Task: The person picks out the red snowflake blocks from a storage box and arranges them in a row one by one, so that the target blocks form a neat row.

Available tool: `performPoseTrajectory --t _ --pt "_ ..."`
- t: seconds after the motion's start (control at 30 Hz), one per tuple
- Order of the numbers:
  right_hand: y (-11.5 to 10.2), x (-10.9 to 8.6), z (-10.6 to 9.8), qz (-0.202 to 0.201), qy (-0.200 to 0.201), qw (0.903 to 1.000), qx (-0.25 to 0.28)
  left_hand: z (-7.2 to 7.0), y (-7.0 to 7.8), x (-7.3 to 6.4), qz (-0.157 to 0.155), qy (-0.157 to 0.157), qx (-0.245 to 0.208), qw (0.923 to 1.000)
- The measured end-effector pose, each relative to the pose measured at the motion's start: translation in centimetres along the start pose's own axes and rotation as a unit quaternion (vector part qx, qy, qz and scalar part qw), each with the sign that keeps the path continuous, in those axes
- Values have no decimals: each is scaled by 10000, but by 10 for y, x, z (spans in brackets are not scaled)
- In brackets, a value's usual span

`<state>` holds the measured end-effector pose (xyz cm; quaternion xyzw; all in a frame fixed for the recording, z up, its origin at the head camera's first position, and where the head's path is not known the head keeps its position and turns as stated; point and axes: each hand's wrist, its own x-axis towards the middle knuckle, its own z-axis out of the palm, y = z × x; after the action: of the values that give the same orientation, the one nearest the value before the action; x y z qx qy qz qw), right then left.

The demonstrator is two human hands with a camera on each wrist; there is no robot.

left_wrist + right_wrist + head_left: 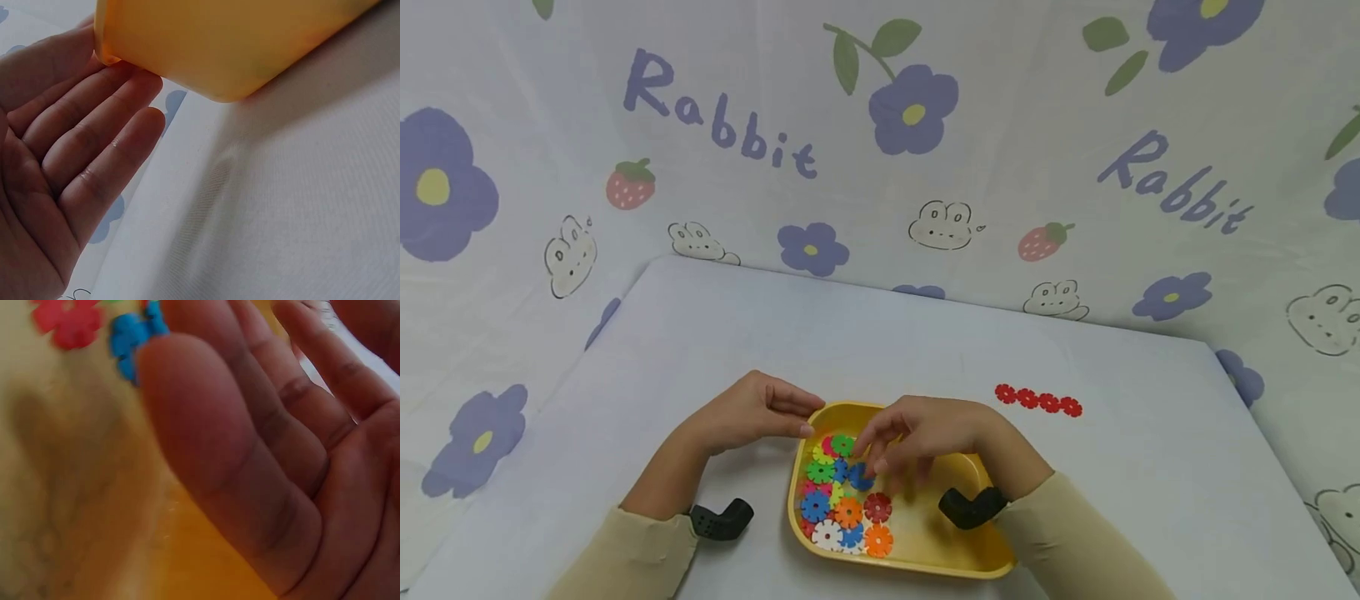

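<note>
A yellow tray (pixel 917 568) holds several notched plastic discs in mixed colours, mostly along its left side. My left hand (pixel 758 410) is at the tray's far-left corner, thumb and fingertips touching the rim, the other fingers loosely extended in the left wrist view. Over the tray's middle hovers my right hand (pixel 928 433), fingers spread and slightly bent. Its fingertips are close to a blue disc (pixel 861 476); whether they touch it is unclear. In the right wrist view the blue disc (pixel 128 344) shows just beyond a large fingertip (pixel 187 406).
A row of several joined red discs (pixel 1039 400) lies on the white table (pixel 850 333) right of the tray. Behind the table hangs a patterned cloth (pixel 865 192). Inside the tray are an orange disc (pixel 877 541) and a dark red disc (pixel 877 507).
</note>
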<state>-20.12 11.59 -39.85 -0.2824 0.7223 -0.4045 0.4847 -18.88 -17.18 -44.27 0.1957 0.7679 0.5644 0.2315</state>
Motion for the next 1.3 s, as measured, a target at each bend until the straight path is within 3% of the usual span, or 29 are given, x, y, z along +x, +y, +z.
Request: performPoseTrajectory --t 0.33,0.73,0.93,1.3 --pt "8 15 13 574 -253 9926 -1040 1 0 1 -92 32 3 10000" --pt "11 25 18 533 -66 9726 -2262 1 0 0 -120 51 47 9999" --pt "9 28 22 413 -93 9668 -2521 0 0 0 -176 86 92 9998" --pt "11 29 22 458 20 9692 -2419 1 0 0 -185 74 35 9998"
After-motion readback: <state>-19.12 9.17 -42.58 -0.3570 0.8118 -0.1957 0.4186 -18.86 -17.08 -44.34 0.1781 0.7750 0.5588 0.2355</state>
